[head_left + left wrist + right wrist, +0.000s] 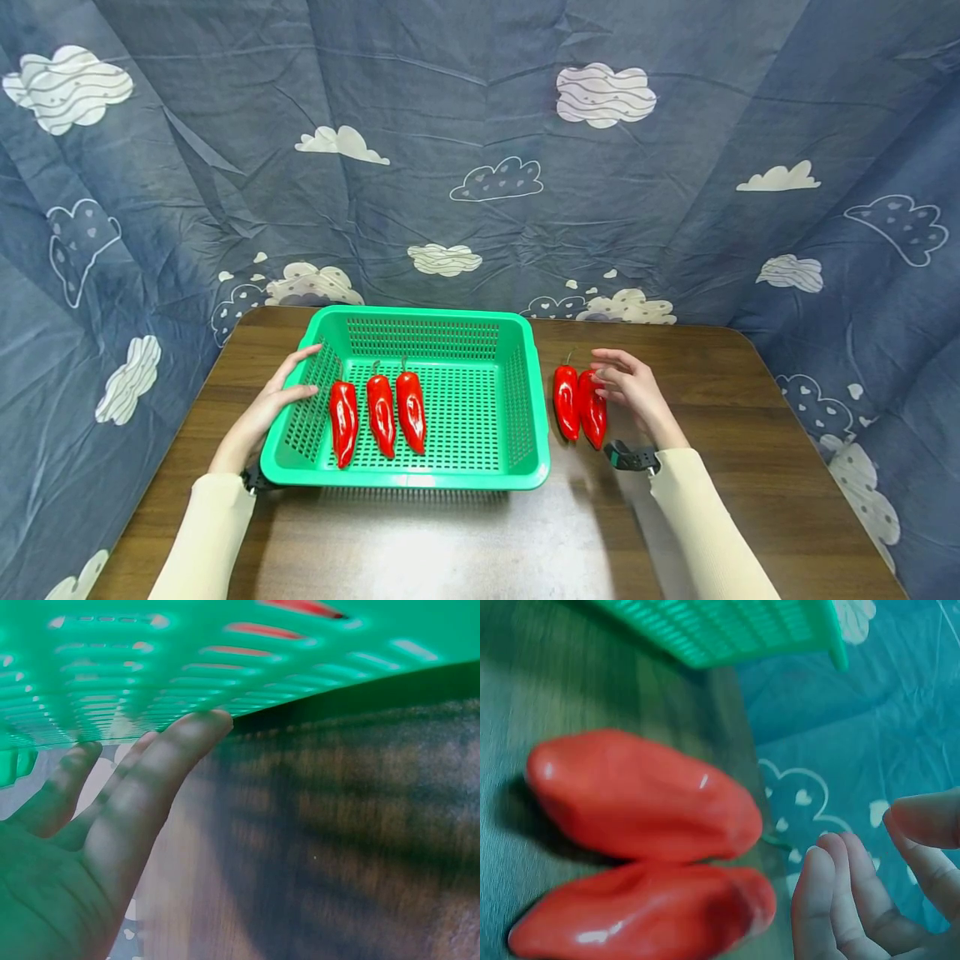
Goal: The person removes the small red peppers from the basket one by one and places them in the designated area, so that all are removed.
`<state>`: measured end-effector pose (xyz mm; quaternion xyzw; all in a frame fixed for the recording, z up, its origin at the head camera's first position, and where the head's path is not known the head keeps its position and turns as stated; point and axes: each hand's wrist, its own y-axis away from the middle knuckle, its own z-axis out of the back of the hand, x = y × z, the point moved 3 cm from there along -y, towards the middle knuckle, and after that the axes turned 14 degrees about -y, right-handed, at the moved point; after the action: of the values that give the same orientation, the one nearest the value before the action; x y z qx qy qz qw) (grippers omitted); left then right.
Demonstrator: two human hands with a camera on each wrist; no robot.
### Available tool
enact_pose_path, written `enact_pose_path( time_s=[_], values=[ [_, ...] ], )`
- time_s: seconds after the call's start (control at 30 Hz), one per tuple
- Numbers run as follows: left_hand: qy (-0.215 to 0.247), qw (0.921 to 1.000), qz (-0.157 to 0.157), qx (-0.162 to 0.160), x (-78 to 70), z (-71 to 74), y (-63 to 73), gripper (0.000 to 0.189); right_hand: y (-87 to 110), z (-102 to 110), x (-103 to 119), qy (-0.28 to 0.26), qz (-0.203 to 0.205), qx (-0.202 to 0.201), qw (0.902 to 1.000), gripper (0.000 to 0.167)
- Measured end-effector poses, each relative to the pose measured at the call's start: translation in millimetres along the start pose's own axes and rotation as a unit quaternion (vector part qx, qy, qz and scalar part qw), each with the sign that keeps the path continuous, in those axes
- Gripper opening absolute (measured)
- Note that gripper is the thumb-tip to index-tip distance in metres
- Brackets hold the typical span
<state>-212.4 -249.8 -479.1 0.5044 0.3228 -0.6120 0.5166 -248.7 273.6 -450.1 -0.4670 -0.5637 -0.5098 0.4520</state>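
My left hand (258,421) is at the left side of a green plastic basket (405,481), with thumb and index finger over its rim. In the left wrist view, the other fingers (161,769) lie along the outside of the slotted wall. Inside the basket, toward its left, lie three red peppers (381,415), stems pointing away from me. My right hand (637,387) is beside two more red peppers (566,402) on the table, its fingertips over the right-hand pepper (592,421). In the right wrist view, its fingers are loosely bent with nothing between them.
The brown wooden table (712,400) has its back edge against a blue curtain (495,225) printed with clouds. The basket's right wall stands just left of the two loose peppers. Dark wristbands (630,456) are on both wrists.
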Motion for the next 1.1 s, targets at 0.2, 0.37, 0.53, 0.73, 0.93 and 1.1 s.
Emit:
enact_pose_path(
  time_s=[0.2, 0.37, 0.53, 0.73, 0.93, 1.1],
  values=[
    [-0.002, 1.0000, 0.001, -0.001, -0.6, -0.2, 0.2, 0.061, -0.1, -14, 7, 0.001, 0.012, 0.027, 0.9996, 0.040],
    [-0.001, 1.0000, -0.003, 0.001, -2.3, -0.5, 0.5, 0.061, 1.1, -27, 15, 0.003, 0.017, 0.051, 0.9986, 0.041],
    [-0.004, 0.9999, -0.012, 0.000, -4.4, -0.6, 0.6, 0.062, 2.6, -42, 24, 0.003, 0.021, 0.071, 0.9972, 0.040],
    [-0.004, 0.9999, -0.012, 0.000, -4.4, -0.7, 0.4, 0.062, 2.7, -59, 30, -0.007, 0.030, 0.097, 0.9948, 0.040],
    [-0.002, 0.9999, -0.010, 0.000, -4.3, -0.9, -0.1, 0.062, 3.5, -74, 35, -0.012, 0.026, 0.115, 0.9930, 0.039],
    [0.000, 1.0000, -0.009, 0.000, -4.6, -1.1, 0.9, 0.062, 3.5, -86, 37, -0.025, 0.021, 0.135, 0.9903, 0.040]
  ],
)
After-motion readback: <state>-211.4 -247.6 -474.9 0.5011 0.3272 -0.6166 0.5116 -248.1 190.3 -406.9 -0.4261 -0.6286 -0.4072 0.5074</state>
